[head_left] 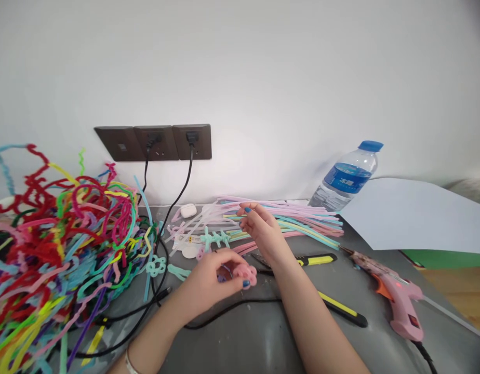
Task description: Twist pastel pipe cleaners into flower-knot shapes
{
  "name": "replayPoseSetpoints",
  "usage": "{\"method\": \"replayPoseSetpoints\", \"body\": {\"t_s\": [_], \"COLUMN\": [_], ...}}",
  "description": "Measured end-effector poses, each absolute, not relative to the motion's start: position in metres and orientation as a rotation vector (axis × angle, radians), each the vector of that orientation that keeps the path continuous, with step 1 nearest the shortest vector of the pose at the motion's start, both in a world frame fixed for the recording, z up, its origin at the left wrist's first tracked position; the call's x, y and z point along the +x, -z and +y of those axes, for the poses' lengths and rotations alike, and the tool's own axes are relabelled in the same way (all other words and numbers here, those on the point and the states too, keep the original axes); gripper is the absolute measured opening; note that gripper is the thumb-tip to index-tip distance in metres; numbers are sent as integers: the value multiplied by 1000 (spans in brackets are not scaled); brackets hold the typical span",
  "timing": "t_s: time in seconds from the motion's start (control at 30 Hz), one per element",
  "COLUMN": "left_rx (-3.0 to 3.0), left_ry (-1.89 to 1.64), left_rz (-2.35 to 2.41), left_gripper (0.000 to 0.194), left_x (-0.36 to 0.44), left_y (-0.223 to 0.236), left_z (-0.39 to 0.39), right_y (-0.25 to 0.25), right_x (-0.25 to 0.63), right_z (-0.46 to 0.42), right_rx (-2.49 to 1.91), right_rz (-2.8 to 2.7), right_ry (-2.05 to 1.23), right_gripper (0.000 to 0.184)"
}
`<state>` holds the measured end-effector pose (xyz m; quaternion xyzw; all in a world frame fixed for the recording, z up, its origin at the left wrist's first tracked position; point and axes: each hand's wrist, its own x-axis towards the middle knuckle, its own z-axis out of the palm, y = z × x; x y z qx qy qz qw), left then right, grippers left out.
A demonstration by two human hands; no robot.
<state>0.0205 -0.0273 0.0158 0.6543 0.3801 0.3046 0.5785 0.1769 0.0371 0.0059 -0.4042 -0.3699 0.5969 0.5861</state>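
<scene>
My left hand point(212, 280) is closed on a small pink pipe-cleaner flower point(245, 274), held between thumb and fingers above the grey table. My right hand point(261, 228) is over a spread bundle of pastel pipe cleaners point(302, 210); its fingers are loosely curled and apart, with nothing visible between them. Left of that bundle lies a mint-green twisted pipe-cleaner piece point(215, 237). A mint-green pipe-cleaner flower point(156, 265) lies farther left. Behind my right forearm are pliers with yellow-and-black handles point(318, 259), partly hidden.
A large tangle of coloured pipe cleaners point(80, 239) fills the left side. Black cables point(173, 208) run from wall sockets point(154, 143) across the table. At right are a pink glue gun point(399, 298), a tilted water bottle point(347, 176) and white paper point(415, 213). A white case point(188, 210) sits near the wall.
</scene>
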Motion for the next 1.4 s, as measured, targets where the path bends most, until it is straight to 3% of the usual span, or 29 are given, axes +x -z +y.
{"method": "replayPoseSetpoints", "body": {"t_s": [0.07,0.3,0.63,1.07,1.4], "left_rx": [1286,877,907,797,819], "left_ry": [-876,-1217,-1224,-1231,-1212], "left_rz": [922,1048,1045,1037,1062], "left_gripper": [8,36,32,35,31], "left_x": [15,3,0,-3,-6], "left_y": [-13,1,-6,-9,-3], "left_z": [-20,-1,0,2,3], "right_y": [-7,-7,-13,-10,-9], "right_x": [176,167,161,168,170], "right_z": [36,29,21,25,33], "right_rx": [-921,-864,-941,-828,-893], "right_rz": [-943,-1331,-1625,-1202,-873], "right_ry": [-1394,-1341,-1267,-1644,-1627], "right_gripper": [26,21,11,18,16]}}
